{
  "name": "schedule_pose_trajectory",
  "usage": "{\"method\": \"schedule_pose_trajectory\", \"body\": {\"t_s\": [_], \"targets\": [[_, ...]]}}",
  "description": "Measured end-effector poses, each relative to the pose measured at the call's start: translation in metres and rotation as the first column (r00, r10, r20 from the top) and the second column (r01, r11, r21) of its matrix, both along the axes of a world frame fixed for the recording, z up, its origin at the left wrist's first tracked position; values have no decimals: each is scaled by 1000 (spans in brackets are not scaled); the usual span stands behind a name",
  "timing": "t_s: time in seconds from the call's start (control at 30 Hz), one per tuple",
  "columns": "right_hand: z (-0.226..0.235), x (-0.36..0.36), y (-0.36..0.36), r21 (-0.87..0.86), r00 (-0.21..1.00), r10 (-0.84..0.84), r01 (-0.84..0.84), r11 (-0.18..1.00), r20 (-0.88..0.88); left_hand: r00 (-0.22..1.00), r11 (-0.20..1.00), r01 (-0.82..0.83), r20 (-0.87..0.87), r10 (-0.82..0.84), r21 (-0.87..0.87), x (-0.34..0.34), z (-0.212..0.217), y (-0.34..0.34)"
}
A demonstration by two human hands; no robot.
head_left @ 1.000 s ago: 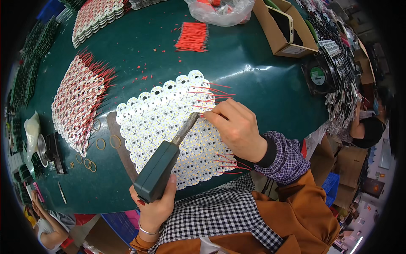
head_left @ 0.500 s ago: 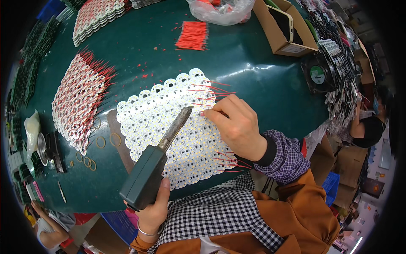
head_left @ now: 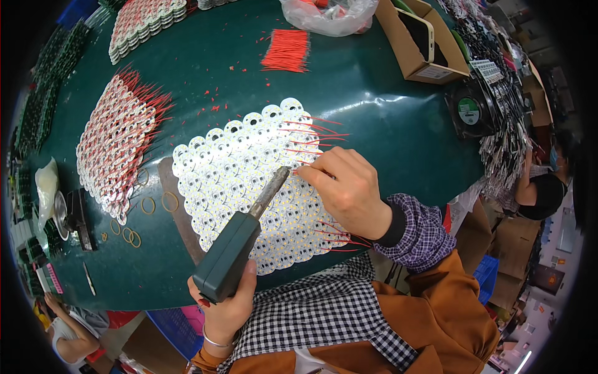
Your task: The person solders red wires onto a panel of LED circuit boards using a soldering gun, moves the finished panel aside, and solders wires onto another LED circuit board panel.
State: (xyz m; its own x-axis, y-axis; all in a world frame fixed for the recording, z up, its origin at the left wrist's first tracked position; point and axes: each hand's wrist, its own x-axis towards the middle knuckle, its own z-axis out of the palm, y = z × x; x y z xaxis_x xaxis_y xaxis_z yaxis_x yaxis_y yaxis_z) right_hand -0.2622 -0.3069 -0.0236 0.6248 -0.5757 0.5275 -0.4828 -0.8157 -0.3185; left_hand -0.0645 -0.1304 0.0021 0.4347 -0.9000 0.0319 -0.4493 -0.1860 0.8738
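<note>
Two hands, head view: both over one green counter (head_left: 380,128), working near its near edge.
Left hand (head_left: 229,310): wrapped round the handle of a dark green soldering gun (head_left: 229,252), near edge of counter.
Soldering gun: tilted, metal tip up by the right hand's fingertips; contact unclear.
Right hand (head_left: 350,187): thumb and index pinching what looks like a red wire (head_left: 294,167), mostly hidden.
Board sheet (head_left: 215,187): white round boards joined in rows, flat, middle of counter's near edge, under the gun.
Attached wires (head_left: 330,133): red, two groups, sticking out past sheet's right side.
Brown mat (head_left: 188,238): under sheet's left side.
Wired boards (head_left: 115,137): fanned pile, toward counter's left edge.
Board stack (head_left: 146,26): far left corner.
Wire bundle (head_left: 285,50): red, near far edge.
Plastic bag (head_left: 333,22): clear, at far edge, right of bundle.
Cardboard box (head_left: 397,48): far right corner, phone inside.
Fan (head_left: 468,111): black, by right edge.
Rubber bands (head_left: 141,206): loose, between wired boards and mat.
Pen (head_left: 89,278): white, near left corner.
</note>
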Motion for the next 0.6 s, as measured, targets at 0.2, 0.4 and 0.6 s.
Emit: {"method": "schedule_pose_trajectory", "body": {"t_s": [0.2, 0.4, 0.6], "targets": [[-1, 1, 0, -14, 1000, -11, 11, 1000, -5, 989, 998, -7, -148, 17, 68, -1, 4, 0], [0, 2, 0, -21, 1000, -14, 14, 1000, -11, 1000, 998, 10, -21, -9, 65, -3, 7, -2], [-2, 2, 1, -27, 1000, -20, 20, 999, -21, 999, 993, -9, -43, 14, 115, 0, 4, 5]]}}
